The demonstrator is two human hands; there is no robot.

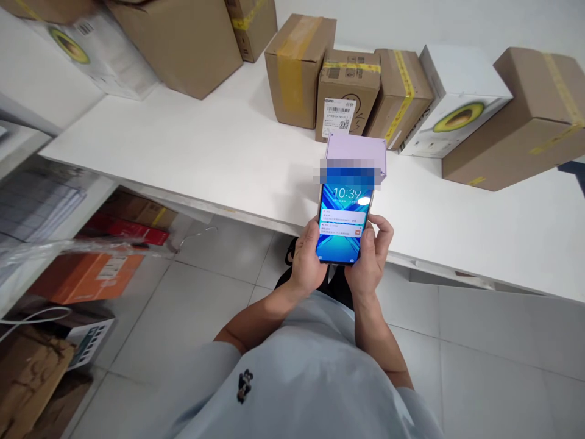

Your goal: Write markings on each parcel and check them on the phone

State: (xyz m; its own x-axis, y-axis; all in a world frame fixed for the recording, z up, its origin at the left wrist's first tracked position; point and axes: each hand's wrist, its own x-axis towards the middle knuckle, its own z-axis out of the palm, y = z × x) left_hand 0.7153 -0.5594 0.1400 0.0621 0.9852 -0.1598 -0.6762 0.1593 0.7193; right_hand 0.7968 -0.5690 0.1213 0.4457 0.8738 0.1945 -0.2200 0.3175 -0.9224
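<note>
1. Left hand (pixel 309 257) and right hand (pixel 369 259) together hold a smartphone (pixel 340 241), each closed around a lower side edge with the thumb at the front; most fingers behind it are hidden.
2. The smartphone is held in portrait before the torso, at the near edge of the white table (pixel 183 152). Its lit lock screen shows 10:39 above two notification cards; pixelation covers the top end.
3. Just beyond stands a lilac box (pixel 359 148), partly hidden; whether they touch, I cannot tell.
4. Behind it sits a labelled cardboard box (pixel 350 85).
5. Step in hand, as I judge it: viewing the lock screen. Freeing either thumb would call for a firm hold from the opposite hand.
</note>
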